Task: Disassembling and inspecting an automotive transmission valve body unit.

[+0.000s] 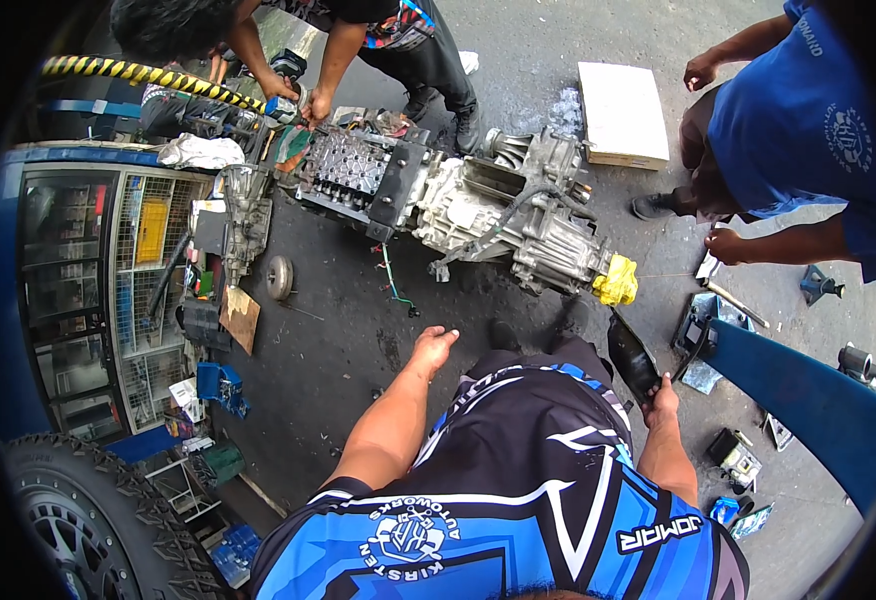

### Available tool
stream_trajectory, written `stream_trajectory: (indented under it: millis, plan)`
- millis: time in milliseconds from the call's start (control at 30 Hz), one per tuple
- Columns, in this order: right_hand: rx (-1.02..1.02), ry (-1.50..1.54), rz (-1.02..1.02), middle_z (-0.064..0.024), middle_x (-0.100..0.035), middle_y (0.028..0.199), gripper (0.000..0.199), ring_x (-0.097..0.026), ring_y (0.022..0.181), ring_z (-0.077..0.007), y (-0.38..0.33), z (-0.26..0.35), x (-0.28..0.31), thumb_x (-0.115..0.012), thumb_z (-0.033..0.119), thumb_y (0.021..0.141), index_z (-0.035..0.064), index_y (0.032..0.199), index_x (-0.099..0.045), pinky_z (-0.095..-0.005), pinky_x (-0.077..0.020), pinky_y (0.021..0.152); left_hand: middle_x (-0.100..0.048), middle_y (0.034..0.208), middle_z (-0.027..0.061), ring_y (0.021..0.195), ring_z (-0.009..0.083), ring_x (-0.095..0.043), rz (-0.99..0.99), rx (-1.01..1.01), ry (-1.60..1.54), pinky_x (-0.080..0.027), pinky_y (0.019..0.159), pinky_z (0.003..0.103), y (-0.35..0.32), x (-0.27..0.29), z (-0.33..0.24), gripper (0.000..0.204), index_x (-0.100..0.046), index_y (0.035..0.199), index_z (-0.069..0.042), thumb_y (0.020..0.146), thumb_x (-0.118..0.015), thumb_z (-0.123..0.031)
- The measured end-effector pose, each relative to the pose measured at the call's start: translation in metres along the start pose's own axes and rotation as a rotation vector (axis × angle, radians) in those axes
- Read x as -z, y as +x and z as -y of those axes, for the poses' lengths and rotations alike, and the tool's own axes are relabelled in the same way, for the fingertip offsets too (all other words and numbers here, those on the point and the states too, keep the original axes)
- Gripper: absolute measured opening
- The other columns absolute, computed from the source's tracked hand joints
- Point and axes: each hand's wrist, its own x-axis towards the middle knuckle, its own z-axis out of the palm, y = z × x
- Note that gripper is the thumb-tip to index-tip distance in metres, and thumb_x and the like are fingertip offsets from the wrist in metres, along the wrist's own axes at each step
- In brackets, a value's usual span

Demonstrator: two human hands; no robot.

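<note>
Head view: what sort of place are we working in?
Most likely an open-air vehicle repair yard: a large gearbox assembly lies stripped on the stained asphalt floor, a knobby off-road tyre sits lower left, and shelving of parts stands nearby.

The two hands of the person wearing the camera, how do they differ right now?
The left hand is empty, fingers loosely curled and hanging over the dark ground; the right hand grips a black curved part. The left hand reaches further forward, toward the gearbox; the right hand stays close beside the body. Both are bare.
</note>
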Motion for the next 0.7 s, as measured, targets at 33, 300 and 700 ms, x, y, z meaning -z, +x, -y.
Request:
stream_trajectory:
  millis: [33, 300, 700]
  plan:
    - [-0.001, -0.007, 0.001, 0.0025, -0.045, 0.058, 0.044, -0.039, 0.048, -0.0129, -0.002, 0.0, 0.0, -0.051, 0.057, 0.082, 0.014, 0.072, -0.048, -0.027, -0.0288, 0.044, -0.05, 0.124, 0.0216, 0.117, 0.0293, -0.048, 0.001, 0.004, -0.002, -0.038, 0.096, 0.033, -0.001, 0.0, -0.001, 0.059, -0.045, 0.124, 0.004, 0.079, -0.063, -0.029]
    - [-0.004, 0.023, 0.005, 0.002, -0.045, 0.06, 0.045, -0.037, 0.05, -0.0132, 0.002, -0.007, 0.0, -0.051, 0.057, 0.082, 0.0139, 0.073, -0.048, -0.0275, -0.0296, 0.046, -0.051, 0.123, 0.0211, 0.117, 0.0287, -0.048, 0.015, -0.011, -0.011, -0.037, 0.097, 0.033, -0.006, 0.001, -0.007, 0.059, -0.044, 0.124, 0.006, 0.079, -0.063, -0.028]
    - [-0.002, 0.025, 0.013, 0.0016, -0.046, 0.06, 0.044, -0.037, 0.049, -0.0131, -0.001, -0.01, -0.002, -0.051, 0.056, 0.083, 0.0134, 0.073, -0.048, -0.0269, -0.0282, 0.044, -0.051, 0.123, 0.0206, 0.116, 0.0289, -0.048, 0.004, -0.014, -0.022, -0.037, 0.097, 0.034, 0.006, 0.001, 0.006, 0.058, -0.046, 0.124, 0.003, 0.079, -0.064, -0.028]
